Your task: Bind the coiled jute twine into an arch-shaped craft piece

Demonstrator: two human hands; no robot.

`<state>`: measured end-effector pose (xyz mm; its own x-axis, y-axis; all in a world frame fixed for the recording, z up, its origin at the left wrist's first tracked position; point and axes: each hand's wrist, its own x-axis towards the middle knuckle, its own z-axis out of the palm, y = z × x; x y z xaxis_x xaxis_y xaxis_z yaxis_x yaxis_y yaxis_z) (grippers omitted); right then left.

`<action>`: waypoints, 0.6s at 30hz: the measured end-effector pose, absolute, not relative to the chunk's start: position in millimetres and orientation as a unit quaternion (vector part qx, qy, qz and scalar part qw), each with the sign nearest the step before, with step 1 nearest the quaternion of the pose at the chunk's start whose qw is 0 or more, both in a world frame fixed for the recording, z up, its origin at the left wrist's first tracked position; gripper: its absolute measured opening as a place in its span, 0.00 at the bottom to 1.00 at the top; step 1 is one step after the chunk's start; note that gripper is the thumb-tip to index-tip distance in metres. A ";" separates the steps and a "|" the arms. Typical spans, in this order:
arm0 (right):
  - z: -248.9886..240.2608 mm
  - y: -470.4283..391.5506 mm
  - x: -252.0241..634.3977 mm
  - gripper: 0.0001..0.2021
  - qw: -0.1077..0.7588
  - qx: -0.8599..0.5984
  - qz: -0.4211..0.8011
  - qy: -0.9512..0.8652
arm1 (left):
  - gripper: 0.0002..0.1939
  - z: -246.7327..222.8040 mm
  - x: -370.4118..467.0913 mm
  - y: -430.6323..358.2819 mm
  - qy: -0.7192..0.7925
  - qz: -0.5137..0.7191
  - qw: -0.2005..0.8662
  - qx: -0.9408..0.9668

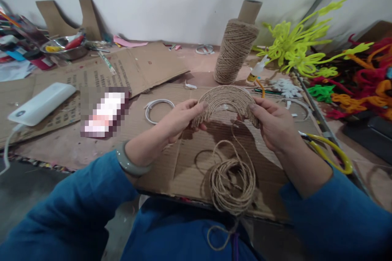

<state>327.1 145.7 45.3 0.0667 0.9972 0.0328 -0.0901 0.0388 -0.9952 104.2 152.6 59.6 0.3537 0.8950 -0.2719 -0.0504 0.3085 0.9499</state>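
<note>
Twine arch [228, 94], tan, ribbed in concentric curves, left fingers [199, 108] and right fingers [257, 111] pinching its ends

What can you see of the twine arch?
The arch looks like brown twine laid in close curved rows around an open hollow. It is held above the cardboard, bend away from the camera. The left-hand grip and right-hand grip pinch its ends, thumbs uppermost. A strand near its right end runs down towards the coil. Its underside is hidden.

On my feed the phone [105, 112] is pixelated, fingers [200, 108] partly cover the arch [228, 94], and the left edge cuts the cable [6, 151]
</note>
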 end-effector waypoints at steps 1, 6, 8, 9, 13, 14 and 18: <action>45.8 145.7 326.8 0.09 0.546 -0.484 0.496 -0.470 | 0.13 61.1 104.5 151.8 0.454 0.334 0.674 0.477; 46.9 145.0 326.0 0.10 0.541 -0.491 0.482 -0.483 | 0.08 66.0 106.9 148.6 0.464 0.313 0.686 0.465; 47.1 144.6 326.0 0.10 0.539 -0.488 0.488 -0.483 | 0.06 66.3 107.9 148.3 0.464 0.319 0.699 0.441; 47.2 144.3 326.0 0.09 0.537 -0.485 0.492 -0.483 | 0.06 66.4 108.4 148.1 0.466 0.321 0.705 0.429; 46.8 143.3 325.7 0.09 0.538 -0.483 0.497 -0.479 | 0.09 66.8 109.8 146.9 0.465 0.331 0.710 0.411; 46.6 143.0 325.4 0.09 0.540 -0.482 0.497 -0.478 | 0.10 66.9 110.2 146.5 0.464 0.335 0.706 0.416; 45.9 142.1 324.5 0.09 0.535 -0.492 0.483 -0.488 | 0.07 66.8 111.7 145.4 0.463 0.345 0.697 0.426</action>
<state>324.5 142.1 45.9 0.0556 0.9974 0.0466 -0.0366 0.0487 -0.9981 111.7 145.4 66.8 0.3331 0.8745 -0.3526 -0.0857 0.4005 0.9123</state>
